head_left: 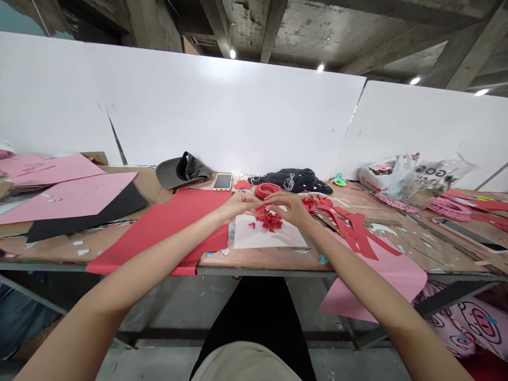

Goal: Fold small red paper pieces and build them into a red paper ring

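My left hand (241, 205) and my right hand (289, 205) meet above a white sheet of paper (254, 239). Their fingertips are pinched together around a small piece of red paper (262, 205), mostly hidden by the fingers. Right below lies a pile of small folded red paper pieces (272, 221), with a single red triangle (252, 225) apart from it on the left. Behind my fingers sits a coiled red paper ring (267, 189). Cut red paper strips (349, 225) spread out beside my right forearm, with scissors (330, 225) partly among them.
Large red sheets (174, 222) lie left, overhanging the front edge. Pink paper (377, 280) hangs over the edge at right. Along the back are a cap (184, 170), a phone (223, 182), dark cloth (293, 181) and plastic bags (391, 174). Another phone (470, 234) lies far right.
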Available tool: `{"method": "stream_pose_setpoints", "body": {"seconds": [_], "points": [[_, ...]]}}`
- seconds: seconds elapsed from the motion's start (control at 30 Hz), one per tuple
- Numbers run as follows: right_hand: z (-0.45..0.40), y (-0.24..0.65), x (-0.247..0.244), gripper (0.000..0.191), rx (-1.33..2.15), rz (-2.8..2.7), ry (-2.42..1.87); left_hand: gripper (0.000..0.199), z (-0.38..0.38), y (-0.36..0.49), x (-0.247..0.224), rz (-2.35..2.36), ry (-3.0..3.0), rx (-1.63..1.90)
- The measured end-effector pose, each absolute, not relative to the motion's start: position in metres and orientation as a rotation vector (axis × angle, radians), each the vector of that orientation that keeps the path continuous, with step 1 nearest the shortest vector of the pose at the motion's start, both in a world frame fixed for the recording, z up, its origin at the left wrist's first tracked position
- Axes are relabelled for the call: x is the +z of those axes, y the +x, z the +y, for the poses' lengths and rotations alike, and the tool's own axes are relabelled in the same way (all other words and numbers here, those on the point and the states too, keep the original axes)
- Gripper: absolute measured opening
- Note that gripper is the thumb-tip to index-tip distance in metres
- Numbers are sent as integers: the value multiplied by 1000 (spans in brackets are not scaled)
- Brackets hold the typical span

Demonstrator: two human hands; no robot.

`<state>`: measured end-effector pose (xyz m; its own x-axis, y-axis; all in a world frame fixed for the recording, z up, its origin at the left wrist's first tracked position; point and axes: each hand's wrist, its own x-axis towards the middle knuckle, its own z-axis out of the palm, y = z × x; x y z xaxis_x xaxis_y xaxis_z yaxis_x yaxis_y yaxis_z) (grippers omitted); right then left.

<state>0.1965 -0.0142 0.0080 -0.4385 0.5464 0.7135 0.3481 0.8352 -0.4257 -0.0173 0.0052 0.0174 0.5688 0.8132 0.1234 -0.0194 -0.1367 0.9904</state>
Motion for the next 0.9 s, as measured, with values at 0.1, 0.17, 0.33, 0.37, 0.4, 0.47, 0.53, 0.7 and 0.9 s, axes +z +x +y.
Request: {"method": "stream_pose_setpoints", "body": {"seconds": [0.1, 0.17, 0.33, 0.37, 0.4, 0.47, 0.53, 0.7, 0.9], "points": [[-14, 194, 7, 27, 518, -1953, -826, 38, 5, -16, 17, 702, 1630, 861], [-12, 193, 6, 29, 606, -1917, -873, 38, 5, -16, 17, 690, 1680, 855], [-10, 193, 6, 29, 636, -1881, -899, 38, 6, -14, 14, 685, 1777, 838], [-10, 194, 6, 29, 638, -1885, -906, 38, 7, -14, 13, 673, 1810, 841], [-9, 194, 6, 28, 639, -1897, -913, 37, 7, -13, 13, 659, 1856, 845], [-8, 195, 4, 26, 633, -1933, -932, 35, 7, -14, 11, 651, 1987, 856], [-6, 196, 2, 22, 614, -1978, -965, 32, 7, -14, 10, 677, 2136, 858], [-7, 196, 1, 13, 433, -2102, -902, 24, 8, -16, 8, 697, 2155, 782], [-7, 199, 5, 21, -165, -2186, -562, 25, 10, -13, 6, 699, 1499, 950]]}}
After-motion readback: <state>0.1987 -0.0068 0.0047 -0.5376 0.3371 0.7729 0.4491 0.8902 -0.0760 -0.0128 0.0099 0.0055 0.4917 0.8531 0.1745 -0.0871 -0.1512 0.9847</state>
